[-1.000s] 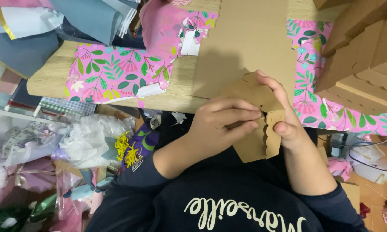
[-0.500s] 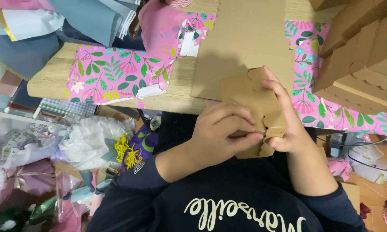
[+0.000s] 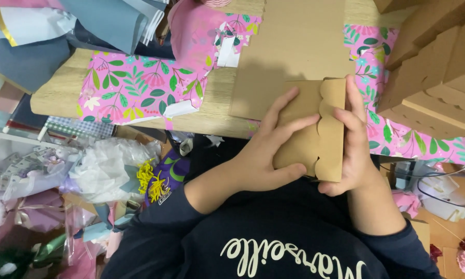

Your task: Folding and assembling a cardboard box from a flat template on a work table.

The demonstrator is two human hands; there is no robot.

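Both hands clamp the brown cardboard box (image 3: 315,129): left hand (image 3: 263,155) fingers pressed flat on top, right hand (image 3: 354,150) squeezing the scalloped flap (image 3: 331,129); I'd keep those edges aligned; press evenly.

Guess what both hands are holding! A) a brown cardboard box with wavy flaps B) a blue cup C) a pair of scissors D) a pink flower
A: the left hand and the right hand press on either side of a brown cardboard box whose flap edge is scalloped.
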